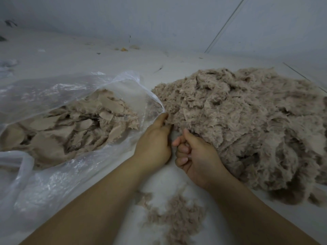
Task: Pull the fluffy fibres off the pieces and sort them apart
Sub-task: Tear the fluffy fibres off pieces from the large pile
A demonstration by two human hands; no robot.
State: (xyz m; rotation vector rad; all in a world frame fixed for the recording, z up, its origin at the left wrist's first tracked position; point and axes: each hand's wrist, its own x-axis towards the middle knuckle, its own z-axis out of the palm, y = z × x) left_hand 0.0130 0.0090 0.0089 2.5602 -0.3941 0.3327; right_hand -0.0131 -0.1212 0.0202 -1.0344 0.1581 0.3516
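The big heap of fluffy pieces [247, 124] lies on the pale floor [70, 55] to the right, and both hands work at its near left edge. The left hand [154, 144] pinches a tuft at the heap's rim; the right hand [196, 154] is curled beside it with its thumb against the fluff, though whether it holds anything I cannot tell. The two hands are close together but not touching. Left of them a clear plastic bag [53, 174] lies open, holding flatter, smoother beige pieces [58, 131]. A thin scatter of loose fibres [175, 216] lies on the floor between the forearms. Judging by the heap's bulk, most of the work is probably left. The heap looks shaggy, soft and matted; the bag is thin, crinkled and glossy
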